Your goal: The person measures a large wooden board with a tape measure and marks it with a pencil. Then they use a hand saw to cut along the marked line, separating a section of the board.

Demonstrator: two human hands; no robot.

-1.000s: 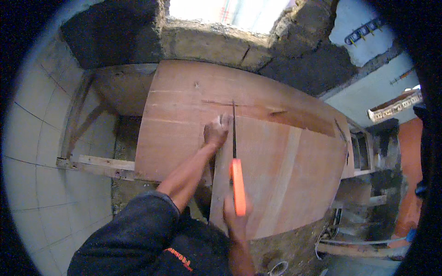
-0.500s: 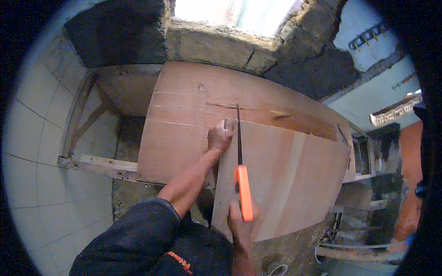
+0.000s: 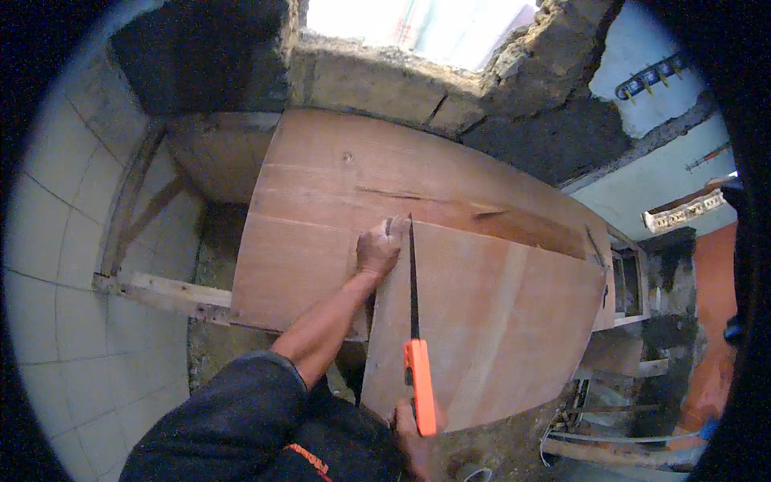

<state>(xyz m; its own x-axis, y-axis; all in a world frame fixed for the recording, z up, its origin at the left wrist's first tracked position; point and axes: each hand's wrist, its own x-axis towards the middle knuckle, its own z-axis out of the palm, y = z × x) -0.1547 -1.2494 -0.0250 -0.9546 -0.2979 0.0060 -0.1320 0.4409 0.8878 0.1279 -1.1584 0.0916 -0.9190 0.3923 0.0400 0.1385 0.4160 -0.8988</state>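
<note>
Holds the orange-handled saw in the right hand over the wooden panel near its left edge, curling the left hand at its far-left corner with an unclear grip.

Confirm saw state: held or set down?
Held: the right grip has the saw by its orange handle, dark blade pointing forward.

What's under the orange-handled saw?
A brown wood panel shows either side of its blade; the strip directly behind it is hidden. The right hand grips the handle.
</note>
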